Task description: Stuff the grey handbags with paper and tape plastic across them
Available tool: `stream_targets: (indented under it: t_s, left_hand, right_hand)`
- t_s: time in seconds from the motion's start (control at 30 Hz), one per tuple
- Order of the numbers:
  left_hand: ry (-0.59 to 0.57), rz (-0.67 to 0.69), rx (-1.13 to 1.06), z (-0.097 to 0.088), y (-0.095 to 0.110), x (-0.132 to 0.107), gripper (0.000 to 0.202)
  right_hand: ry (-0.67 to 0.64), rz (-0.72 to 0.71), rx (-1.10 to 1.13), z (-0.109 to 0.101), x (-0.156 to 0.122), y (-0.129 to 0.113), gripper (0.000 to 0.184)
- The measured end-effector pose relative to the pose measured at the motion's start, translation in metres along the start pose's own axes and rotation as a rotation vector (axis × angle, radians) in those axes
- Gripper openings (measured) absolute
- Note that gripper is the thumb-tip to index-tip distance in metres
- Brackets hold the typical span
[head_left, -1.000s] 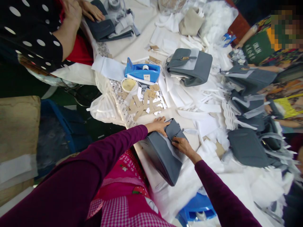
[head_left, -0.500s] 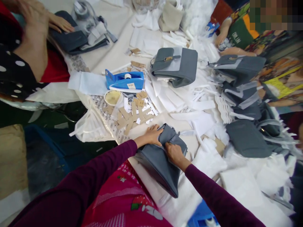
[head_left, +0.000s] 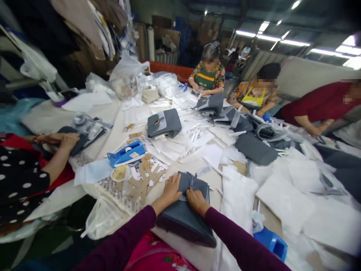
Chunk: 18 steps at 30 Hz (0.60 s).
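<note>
A dark grey handbag lies in front of me at the near edge of the table, its bottom toward my body. My left hand holds the left side of its flap, fingers along the edge and thumb near the middle. My right hand is curled closed on the narrow closing strap at the middle of the flap. Its fingertips hide the clasp and the strap's end. Both hands touch the bag close together.
A blue tape dispenser, a tape roll and brown card scraps lie left of the bag. Another grey bag stands farther back, with more at right. White padding covers the right side. Co-workers sit around the table.
My view has tilted up, bringing the room and more co-workers into sight. Both hands remain on the bag's flap, the right still at the strap.
</note>
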<state>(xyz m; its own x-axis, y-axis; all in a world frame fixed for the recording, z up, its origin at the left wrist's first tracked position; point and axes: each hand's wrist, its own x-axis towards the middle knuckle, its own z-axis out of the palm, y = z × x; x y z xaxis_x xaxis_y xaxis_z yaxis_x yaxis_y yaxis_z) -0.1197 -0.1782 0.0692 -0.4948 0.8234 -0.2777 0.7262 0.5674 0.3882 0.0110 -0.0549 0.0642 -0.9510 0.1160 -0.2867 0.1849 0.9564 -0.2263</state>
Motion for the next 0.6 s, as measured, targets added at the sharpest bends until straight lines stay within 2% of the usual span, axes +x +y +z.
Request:
stream_targets:
  t_s: [0.1,0.2,0.33,0.43,0.5,0.6]
  left_hand:
    - [-0.057,0.210,0.100,-0.002,0.015,-0.007,0.059]
    - [-0.078,0.282,0.173,-0.001,0.021,-0.008,0.055]
    - [-0.049,0.292,0.216,-0.001,0.030,-0.004,0.047]
    - [-0.035,0.285,0.223,0.000,0.040,-0.004,0.047]
    - [-0.033,0.279,0.224,0.001,0.046,-0.007,0.053]
    - [-0.062,0.259,0.197,0.003,0.051,-0.013,0.057]
  right_hand:
    - [0.125,0.058,0.197,0.004,-0.012,0.008,0.042]
    - [0.269,0.178,0.412,0.007,-0.030,0.032,0.043]
    - [0.477,0.531,0.672,0.022,-0.072,0.067,0.045]
    - [0.437,0.747,0.902,0.043,-0.100,0.071,0.035]
    - [0.336,0.815,1.076,0.056,-0.107,0.061,0.027]
    - [0.201,0.867,1.315,0.066,-0.104,0.037,0.019]
